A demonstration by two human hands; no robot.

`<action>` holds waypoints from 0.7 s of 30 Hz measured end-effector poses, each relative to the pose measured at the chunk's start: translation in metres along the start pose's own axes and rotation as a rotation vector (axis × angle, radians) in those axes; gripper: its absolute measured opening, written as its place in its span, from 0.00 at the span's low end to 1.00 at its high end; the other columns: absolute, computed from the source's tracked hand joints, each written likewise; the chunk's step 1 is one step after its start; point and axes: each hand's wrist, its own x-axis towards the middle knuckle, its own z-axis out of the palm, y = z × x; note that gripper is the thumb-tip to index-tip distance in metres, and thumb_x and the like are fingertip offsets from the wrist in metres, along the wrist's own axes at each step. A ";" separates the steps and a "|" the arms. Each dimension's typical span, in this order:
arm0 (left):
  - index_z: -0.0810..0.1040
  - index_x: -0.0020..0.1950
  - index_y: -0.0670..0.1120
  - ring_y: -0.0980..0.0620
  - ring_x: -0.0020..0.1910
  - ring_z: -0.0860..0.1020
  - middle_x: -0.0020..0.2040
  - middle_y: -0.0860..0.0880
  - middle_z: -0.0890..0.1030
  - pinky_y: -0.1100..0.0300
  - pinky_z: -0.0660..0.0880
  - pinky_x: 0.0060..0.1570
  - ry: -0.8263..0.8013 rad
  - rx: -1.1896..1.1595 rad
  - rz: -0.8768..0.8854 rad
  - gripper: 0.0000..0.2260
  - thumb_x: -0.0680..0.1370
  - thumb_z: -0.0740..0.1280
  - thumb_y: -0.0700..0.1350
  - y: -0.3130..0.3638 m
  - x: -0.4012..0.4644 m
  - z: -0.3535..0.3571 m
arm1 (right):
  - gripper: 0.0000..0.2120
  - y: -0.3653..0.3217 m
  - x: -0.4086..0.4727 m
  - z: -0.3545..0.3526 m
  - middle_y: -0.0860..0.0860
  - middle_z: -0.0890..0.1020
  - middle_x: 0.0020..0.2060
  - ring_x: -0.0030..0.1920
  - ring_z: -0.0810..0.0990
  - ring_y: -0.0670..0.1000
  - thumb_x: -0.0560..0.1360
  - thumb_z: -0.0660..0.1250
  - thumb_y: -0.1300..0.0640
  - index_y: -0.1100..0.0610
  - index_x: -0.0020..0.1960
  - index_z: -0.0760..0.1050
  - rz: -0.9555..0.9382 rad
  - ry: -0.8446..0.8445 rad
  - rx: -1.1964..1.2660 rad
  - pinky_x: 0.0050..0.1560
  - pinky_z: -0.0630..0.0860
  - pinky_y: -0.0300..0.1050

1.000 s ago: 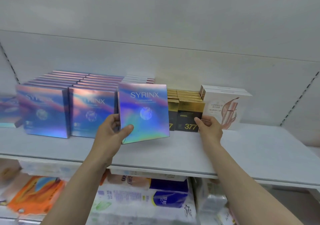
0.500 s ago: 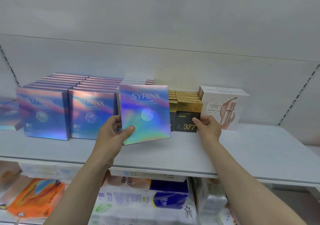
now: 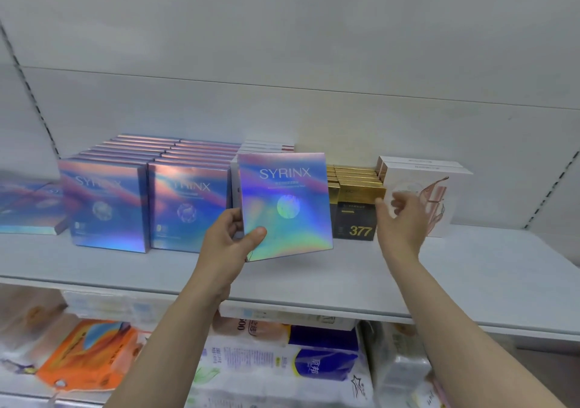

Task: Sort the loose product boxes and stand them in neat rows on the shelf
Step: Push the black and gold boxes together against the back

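Observation:
My left hand (image 3: 230, 241) grips a holographic SYRINX box (image 3: 285, 205) by its lower left corner, upright and slightly tilted just above the white shelf (image 3: 314, 276). Behind and left of it, two rows of the same SYRINX boxes (image 3: 144, 200) stand face-out. Right of the held box sit black-and-gold 377 boxes (image 3: 356, 206). My right hand (image 3: 403, 219) hovers blurred with loosely curled fingers between the 377 boxes and the white boxes with a pink figure (image 3: 436, 188), holding nothing.
More SYRINX boxes (image 3: 28, 210) lie flat at the far left of the shelf. White boxes (image 3: 270, 145) stand behind the held one. The right part of the shelf is bare. Packs of tissue (image 3: 282, 367) and orange packets (image 3: 84, 351) fill the lower level.
My right hand has lifted off the front 377 box and moved up and right. The held SYRINX box stays about where it was.

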 end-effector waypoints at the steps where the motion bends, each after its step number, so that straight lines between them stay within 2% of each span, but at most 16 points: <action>1: 0.76 0.57 0.48 0.49 0.51 0.82 0.52 0.50 0.83 0.48 0.78 0.45 -0.008 -0.003 0.008 0.13 0.75 0.72 0.40 0.001 0.000 -0.003 | 0.16 -0.017 -0.008 -0.001 0.47 0.80 0.53 0.52 0.79 0.47 0.77 0.70 0.50 0.54 0.61 0.75 -0.047 -0.009 0.066 0.47 0.73 0.37; 3: 0.77 0.57 0.46 0.51 0.50 0.82 0.50 0.50 0.84 0.53 0.78 0.45 -0.028 -0.015 0.023 0.12 0.75 0.71 0.37 0.003 0.002 -0.011 | 0.15 -0.052 -0.026 0.002 0.45 0.81 0.50 0.49 0.79 0.41 0.76 0.71 0.49 0.52 0.59 0.77 -0.010 -0.243 0.239 0.41 0.75 0.33; 5: 0.77 0.56 0.46 0.56 0.50 0.81 0.50 0.52 0.83 0.58 0.77 0.45 -0.048 -0.005 0.057 0.11 0.75 0.71 0.36 0.006 0.005 -0.023 | 0.16 -0.075 -0.045 0.015 0.47 0.84 0.51 0.50 0.82 0.46 0.74 0.73 0.49 0.54 0.59 0.78 0.130 -0.559 0.397 0.45 0.81 0.42; 7: 0.77 0.55 0.45 0.61 0.48 0.80 0.48 0.53 0.83 0.63 0.76 0.42 -0.070 0.024 0.096 0.11 0.75 0.71 0.36 0.009 0.007 -0.039 | 0.13 -0.089 -0.061 0.033 0.52 0.85 0.53 0.49 0.83 0.51 0.75 0.72 0.54 0.57 0.59 0.80 0.201 -0.677 0.497 0.50 0.78 0.48; 10: 0.76 0.57 0.44 0.66 0.44 0.80 0.51 0.50 0.82 0.69 0.75 0.42 -0.098 0.060 0.145 0.12 0.76 0.70 0.36 0.013 0.008 -0.065 | 0.09 -0.105 -0.082 0.059 0.55 0.85 0.50 0.45 0.84 0.51 0.76 0.70 0.62 0.60 0.56 0.79 0.295 -0.645 0.713 0.45 0.79 0.47; 12: 0.76 0.59 0.45 0.60 0.49 0.80 0.54 0.49 0.81 0.68 0.76 0.47 -0.099 0.088 0.179 0.14 0.75 0.71 0.38 0.014 0.014 -0.088 | 0.09 -0.116 -0.095 0.075 0.54 0.85 0.48 0.44 0.85 0.50 0.76 0.70 0.63 0.61 0.56 0.77 0.356 -0.621 0.840 0.41 0.81 0.45; 14: 0.75 0.61 0.50 0.56 0.55 0.79 0.56 0.52 0.81 0.62 0.76 0.56 -0.035 0.154 0.266 0.17 0.74 0.74 0.42 0.013 0.028 -0.116 | 0.09 -0.125 -0.106 0.092 0.53 0.85 0.48 0.44 0.85 0.49 0.76 0.70 0.63 0.60 0.55 0.76 0.363 -0.601 0.882 0.41 0.81 0.44; 16: 0.75 0.62 0.52 0.56 0.59 0.77 0.59 0.53 0.80 0.61 0.72 0.61 0.097 0.318 0.417 0.20 0.72 0.75 0.44 0.012 0.046 -0.149 | 0.08 -0.130 -0.117 0.108 0.53 0.85 0.47 0.45 0.85 0.50 0.76 0.70 0.63 0.60 0.55 0.77 0.349 -0.574 0.877 0.43 0.82 0.47; 18: 0.75 0.65 0.48 0.51 0.64 0.74 0.62 0.50 0.78 0.60 0.66 0.65 0.229 0.593 0.578 0.23 0.71 0.76 0.45 0.009 0.065 -0.182 | 0.07 -0.135 -0.129 0.122 0.53 0.85 0.47 0.47 0.84 0.53 0.76 0.70 0.64 0.60 0.53 0.78 0.324 -0.543 0.857 0.50 0.82 0.51; 21: 0.75 0.67 0.44 0.41 0.69 0.69 0.67 0.45 0.76 0.51 0.62 0.70 0.295 0.851 0.661 0.27 0.70 0.77 0.48 -0.003 0.093 -0.220 | 0.08 -0.139 -0.144 0.141 0.57 0.85 0.50 0.50 0.83 0.55 0.76 0.70 0.64 0.61 0.55 0.78 0.272 -0.504 0.780 0.58 0.79 0.55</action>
